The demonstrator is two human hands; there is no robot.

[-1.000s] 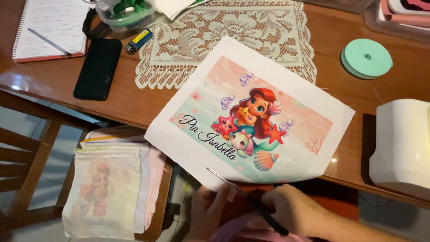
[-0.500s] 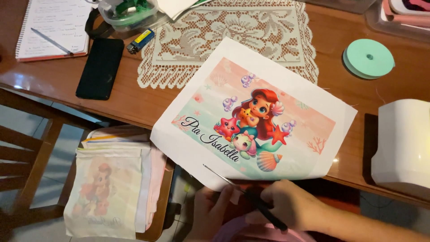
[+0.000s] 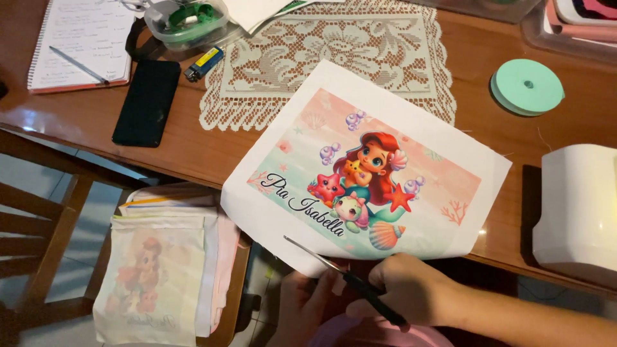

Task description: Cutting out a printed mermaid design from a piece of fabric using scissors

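The handles of the black-handled scissors (image 3: 347,275) are hidden within the right hand (image 3: 408,289). The left hand (image 3: 307,307) is cut off by the lower edge. The white boxy appliance (image 3: 578,212) is cropped at right.

white box (image 3: 575,212) right, chair (image 3: 160,270) left

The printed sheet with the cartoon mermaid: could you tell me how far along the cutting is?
Early. The printed sheet keeps its white border on every visible side. The right hand works scissors into the bottom edge, with the left hand beside it. Nearly all the border remains uncut.
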